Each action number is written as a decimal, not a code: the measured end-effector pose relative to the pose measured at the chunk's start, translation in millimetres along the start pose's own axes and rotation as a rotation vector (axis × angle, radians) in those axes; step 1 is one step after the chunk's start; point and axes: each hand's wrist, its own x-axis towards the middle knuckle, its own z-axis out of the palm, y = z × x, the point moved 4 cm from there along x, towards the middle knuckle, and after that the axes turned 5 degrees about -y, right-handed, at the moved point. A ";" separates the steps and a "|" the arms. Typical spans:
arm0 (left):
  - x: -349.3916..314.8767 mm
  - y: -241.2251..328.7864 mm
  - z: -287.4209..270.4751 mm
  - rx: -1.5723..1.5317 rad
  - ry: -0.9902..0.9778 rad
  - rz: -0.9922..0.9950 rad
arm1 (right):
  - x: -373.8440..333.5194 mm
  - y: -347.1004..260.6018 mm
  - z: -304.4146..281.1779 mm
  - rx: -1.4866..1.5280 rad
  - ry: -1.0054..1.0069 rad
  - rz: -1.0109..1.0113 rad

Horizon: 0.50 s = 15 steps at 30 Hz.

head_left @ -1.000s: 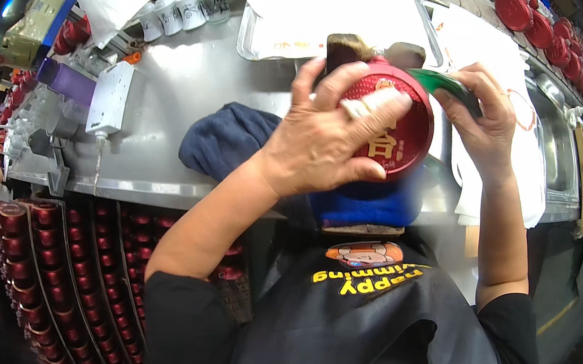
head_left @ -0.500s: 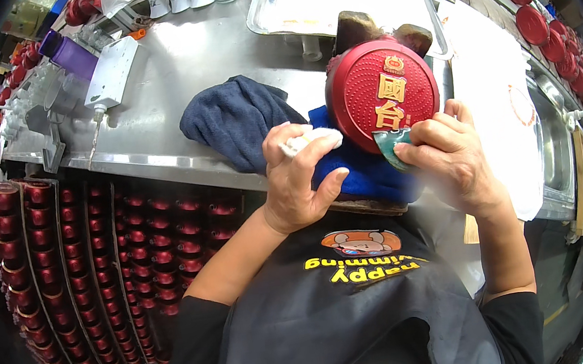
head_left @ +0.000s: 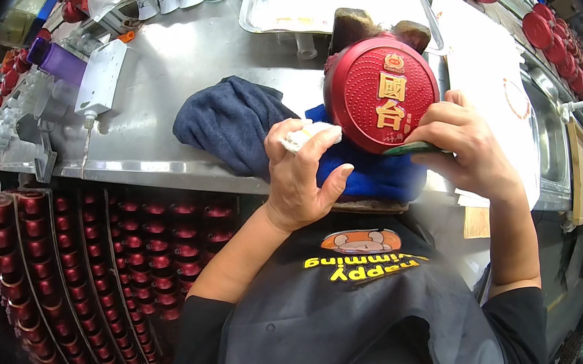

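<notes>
- Several upright rows of glossy dark red containers point(head_left: 40, 271) are seen at far left, below the edge of the metal desk point(head_left: 146, 127).
- On the desk, a white box point(head_left: 100, 78) with a cable is set, with a purple bottle point(head_left: 58, 61) behind it.
- A crumpled navy towel point(head_left: 223, 125) is laid near the desk's front edge.
- The left hand point(head_left: 300, 177) is held half-curled, thumb spread apart, nothing visibly gripped; a white wrap point(head_left: 311, 136) is seen at its index finger.
- The red round vessel point(head_left: 374, 84), marked with raised gold characters, is placed just beyond the hands, tilted toward the person, between a blue cloth point(head_left: 378, 175) and two dark brown blocks point(head_left: 352, 25).
- A thin green pad point(head_left: 407, 147) is pinched by the right hand point(head_left: 463, 143) at the vessel's lower rim.
- At far right, a metal sink point(head_left: 549, 132) is seen.
</notes>
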 end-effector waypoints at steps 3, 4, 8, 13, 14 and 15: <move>0.7 9.6 -5.9 0.093 -0.024 0.116 | 19.5 21.2 -5.5 0.037 0.014 0.006; 2.3 14.7 -9.6 0.133 -0.033 0.171 | 28.6 28.3 -13.5 0.066 0.213 0.028; 31.5 29.4 3.7 0.280 -0.436 0.318 | 49.1 22.4 -30.6 -0.494 0.617 -0.072; 123.8 -3.2 13.6 0.324 -0.550 0.287 | -52.4 46.8 -10.9 0.243 0.488 0.342; 136.9 -8.9 13.7 0.330 -0.527 0.290 | -86.1 70.5 -12.1 0.226 0.558 0.466; 145.4 -13.6 15.8 0.303 -0.534 0.313 | -119.8 103.1 -13.4 0.168 0.588 0.587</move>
